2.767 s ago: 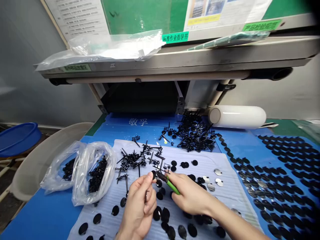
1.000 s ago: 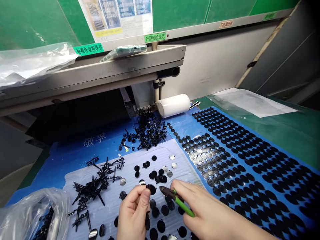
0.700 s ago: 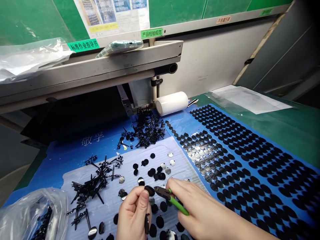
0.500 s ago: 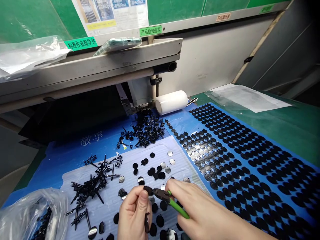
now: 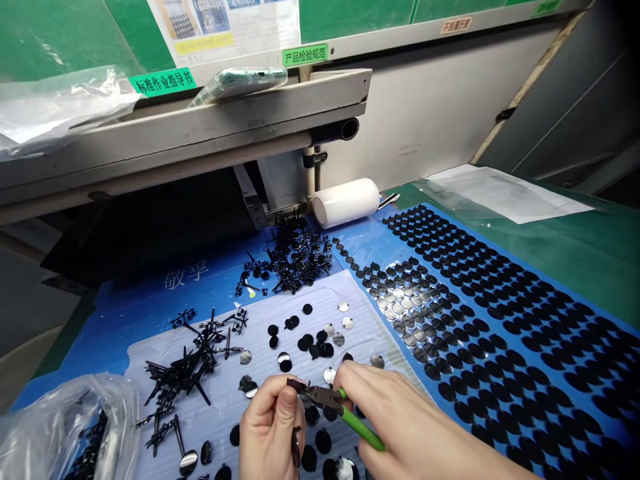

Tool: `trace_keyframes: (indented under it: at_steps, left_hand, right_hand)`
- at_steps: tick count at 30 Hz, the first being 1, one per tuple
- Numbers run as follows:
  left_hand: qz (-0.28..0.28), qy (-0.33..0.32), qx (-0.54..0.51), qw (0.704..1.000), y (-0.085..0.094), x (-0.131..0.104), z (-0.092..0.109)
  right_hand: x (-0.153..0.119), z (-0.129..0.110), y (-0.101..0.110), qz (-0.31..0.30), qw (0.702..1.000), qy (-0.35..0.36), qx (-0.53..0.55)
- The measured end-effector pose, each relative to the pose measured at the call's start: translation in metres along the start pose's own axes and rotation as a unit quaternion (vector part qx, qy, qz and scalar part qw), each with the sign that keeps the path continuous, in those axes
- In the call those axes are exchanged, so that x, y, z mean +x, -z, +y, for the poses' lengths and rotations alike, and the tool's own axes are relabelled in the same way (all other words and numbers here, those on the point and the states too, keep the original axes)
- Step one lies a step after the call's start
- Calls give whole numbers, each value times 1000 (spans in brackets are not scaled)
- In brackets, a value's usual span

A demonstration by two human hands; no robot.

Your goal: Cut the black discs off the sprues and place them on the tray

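My left hand [image 5: 273, 427] pinches a small black plastic part [image 5: 296, 385] between thumb and fingertips. Another dark piece [image 5: 296, 447] of it shows below the thumb. Wrapped around green-handled cutting pliers [image 5: 361, 430] is my right hand [image 5: 395, 413]. The pliers' jaws point left and meet the black part at my left fingertips; whether they are closed on it I cannot make out. Loose black discs [image 5: 323, 441], some shiny, lie on the pale sheet [image 5: 295, 320] around and under both hands.
Black branching sprues [image 5: 185, 373] are heaped at left, with a larger pile [image 5: 300, 253] behind. Rows of discs [image 5: 480, 287] cover the blue sheet at right. A clear bag [image 5: 115, 413] holds black parts. A white roll [image 5: 346, 202] lies below the shelf [image 5: 250, 120] with a phone.
The black part at my left fingertips has turned and now appears narrower, more edge-on. The pliers stay against it. The whole view has shifted slightly.
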State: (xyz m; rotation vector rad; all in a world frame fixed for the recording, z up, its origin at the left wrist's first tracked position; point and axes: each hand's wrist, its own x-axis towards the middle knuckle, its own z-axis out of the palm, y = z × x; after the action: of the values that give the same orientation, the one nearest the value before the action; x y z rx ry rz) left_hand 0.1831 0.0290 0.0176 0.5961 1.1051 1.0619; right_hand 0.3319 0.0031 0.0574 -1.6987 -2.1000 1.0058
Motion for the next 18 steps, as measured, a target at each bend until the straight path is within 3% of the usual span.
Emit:
trace_keyframes:
  at_steps: [9,13,15,18]
  left_hand:
    - [-11,-30,44,999,3,1,-6]
    - [11,-88,209,974,19,6,-3]
    - [51,-133,381,913,32,14,5]
    - [68,-148,644,748,50,31,14]
  right_hand:
    - [0,-3,2,0,1000,-11,0]
    - [-4,8,-5,2,1000,-12,10]
    - [-5,18,-9,10,999,-29,16]
    - [-2,31,-12,17,997,-73,29]
